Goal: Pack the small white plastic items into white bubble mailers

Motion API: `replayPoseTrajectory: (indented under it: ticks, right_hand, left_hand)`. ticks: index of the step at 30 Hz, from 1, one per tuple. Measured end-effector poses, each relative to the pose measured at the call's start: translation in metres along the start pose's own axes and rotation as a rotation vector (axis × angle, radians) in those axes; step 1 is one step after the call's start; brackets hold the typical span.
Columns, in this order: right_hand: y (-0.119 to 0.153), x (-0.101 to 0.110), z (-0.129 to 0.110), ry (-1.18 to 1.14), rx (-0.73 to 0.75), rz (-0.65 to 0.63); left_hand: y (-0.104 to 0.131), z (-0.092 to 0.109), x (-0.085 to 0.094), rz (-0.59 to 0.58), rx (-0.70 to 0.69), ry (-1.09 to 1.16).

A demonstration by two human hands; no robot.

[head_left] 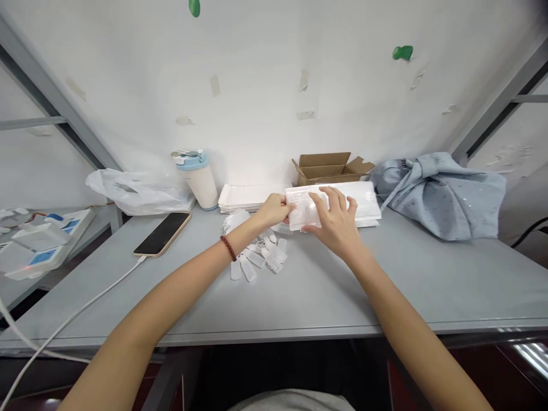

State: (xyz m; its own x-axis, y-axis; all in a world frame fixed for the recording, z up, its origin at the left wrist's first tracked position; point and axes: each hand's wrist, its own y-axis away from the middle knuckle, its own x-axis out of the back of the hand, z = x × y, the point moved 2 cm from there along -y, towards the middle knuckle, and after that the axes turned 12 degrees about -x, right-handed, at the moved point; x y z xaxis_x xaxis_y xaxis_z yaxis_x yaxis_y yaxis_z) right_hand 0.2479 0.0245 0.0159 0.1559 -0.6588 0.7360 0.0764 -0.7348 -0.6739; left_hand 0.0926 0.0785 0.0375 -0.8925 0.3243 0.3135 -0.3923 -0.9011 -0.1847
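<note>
My left hand (274, 210) is closed on the left end of a white, glossy plastic packet (306, 210), lifted a little above the table. Over the front of the packet, my right hand (338, 220) has its fingers spread and bent, with the fingertips at the packet's surface. Whether they press on it is hard to tell. Below my left wrist, several small translucent white tags (272, 251) lie in a loose heap. A stack of flat white items (244, 196) sits behind them.
An open cardboard box (323, 168) stands by the wall. To its right is a grey-blue cloth bag (440, 197). On the left are a tumbler (201, 182), a plastic bag (139, 191) and a phone (162, 234) with a white cable (92, 305).
</note>
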Motion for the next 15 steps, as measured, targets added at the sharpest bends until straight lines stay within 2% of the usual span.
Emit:
replayPoseTrajectory:
  ticks: [3, 7, 11, 15]
  right_hand:
    - [-0.003, -0.011, 0.021, 0.070, -0.052, -0.131]
    - [-0.005, -0.020, 0.042, 0.138, -0.129, -0.208]
    - [-0.007, -0.024, 0.054, 0.155, -0.194, -0.324]
    - [-0.009, -0.026, 0.054, 0.124, -0.224, -0.452]
  left_hand:
    - [-0.022, -0.009, -0.012, -0.031, 0.100, 0.095]
    - [-0.042, -0.018, -0.023, -0.049, 0.182, 0.112]
    - [-0.048, -0.019, -0.028, -0.058, 0.236, 0.048]
    - [-0.048, -0.021, -0.028, -0.048, 0.263, -0.049]
